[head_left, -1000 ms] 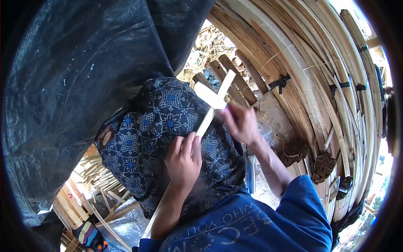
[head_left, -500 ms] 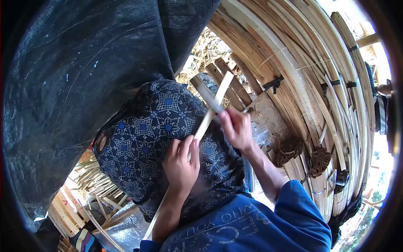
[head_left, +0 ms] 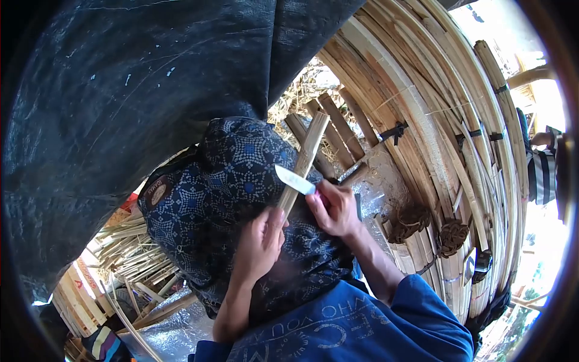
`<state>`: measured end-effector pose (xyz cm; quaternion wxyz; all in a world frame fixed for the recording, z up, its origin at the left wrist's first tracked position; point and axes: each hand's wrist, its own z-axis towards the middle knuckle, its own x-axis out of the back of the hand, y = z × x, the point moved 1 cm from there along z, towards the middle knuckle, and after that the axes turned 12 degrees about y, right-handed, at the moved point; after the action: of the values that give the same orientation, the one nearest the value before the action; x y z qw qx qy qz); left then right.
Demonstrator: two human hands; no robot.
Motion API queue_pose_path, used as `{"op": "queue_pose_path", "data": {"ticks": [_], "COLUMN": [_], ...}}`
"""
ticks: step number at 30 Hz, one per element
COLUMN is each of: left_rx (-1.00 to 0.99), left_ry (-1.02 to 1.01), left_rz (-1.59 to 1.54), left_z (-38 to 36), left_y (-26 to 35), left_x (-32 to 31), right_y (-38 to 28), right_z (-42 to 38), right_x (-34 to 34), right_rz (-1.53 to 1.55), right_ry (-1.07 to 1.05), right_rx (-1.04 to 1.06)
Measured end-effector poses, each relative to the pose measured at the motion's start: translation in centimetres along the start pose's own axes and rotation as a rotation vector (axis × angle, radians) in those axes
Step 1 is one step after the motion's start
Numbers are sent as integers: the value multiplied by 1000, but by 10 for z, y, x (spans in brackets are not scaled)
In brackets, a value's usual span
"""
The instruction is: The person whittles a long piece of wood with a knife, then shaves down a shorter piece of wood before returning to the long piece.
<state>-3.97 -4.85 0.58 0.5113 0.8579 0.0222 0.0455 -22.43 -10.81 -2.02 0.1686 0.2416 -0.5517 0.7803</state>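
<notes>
My left hand [head_left: 260,244] is closed around the lower part of a flat bamboo strip [head_left: 312,140], which slants up and to the right over my lap. A dark blue patterned cloth [head_left: 211,205] covers my legs beneath it. In my right hand [head_left: 336,208] is a knife [head_left: 294,180], its handle mostly hidden by my fingers. The pale blade crosses the strip, pointing up and left.
Long bamboo strips [head_left: 422,114] are stacked along the right. A black tarp [head_left: 132,108] hangs at the upper left. Thin split pieces [head_left: 136,253] lie at the lower left. Striped clothing of another person [head_left: 543,175] shows at the far right edge.
The knife blade, blurred before, now shows sharply and sits lower and further left on the strip. The strip has turned and shows a browner face. The view has shifted slightly.
</notes>
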Motion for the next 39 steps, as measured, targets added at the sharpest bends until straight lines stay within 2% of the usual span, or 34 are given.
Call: {"op": "queue_pose_path", "data": {"ticks": [2, 3, 7, 10, 11, 12, 17, 22, 26, 29, 32, 34, 36, 39], "left_rx": [4, 13, 68, 27, -5, -35, -38, 22, 84, 156, 214, 232, 296, 354], "left_ry": [14, 32, 50, 69, 64, 58, 109, 244, 309, 183, 136, 110, 0, 10], "left_rz": [-35, -66, -169, -155, -146, -138, -95, -104, -215, -424, -447, -439, -502, -422], "left_z": [1, 1, 9, 11, 13, 13, 8, -8, -33, -37, -34, -33, -40, -55], "left_y": [0, -1, -12, -13, -14, -15, -17, -15, -27, -29, -17, -15, -22, -34], "left_x": [0, 0, 1, -3, -5, -6, -9, -8, 3, 9, 9, 10, 12, 5], "right_y": [3, 3, -7, -2, 0, 3, 0, -7, -24, -20, -11, -10, -14, -11], "right_z": [13, 19, 19, 16, 21, 24, 24, 20, 16, 13, 8, 7, -1, -23], "right_x": [4, 1, -20, -24, -27, -32, -38, -45, -48, -49, -40, -30, -12, 8], "right_rz": [-79, -151, -87, -78, -68, -87, -40, -10, -59, 75, 126, 74, 44, 39], "right_ry": [102, 142, 63, 119, 168, 197, 214, 229, 153, 80, 8, -49, -126, -238], "right_rx": [-112, -18, -193, -129, -227, -211, -280, -277, -79, -1, 191, 258, 310, 404]}}
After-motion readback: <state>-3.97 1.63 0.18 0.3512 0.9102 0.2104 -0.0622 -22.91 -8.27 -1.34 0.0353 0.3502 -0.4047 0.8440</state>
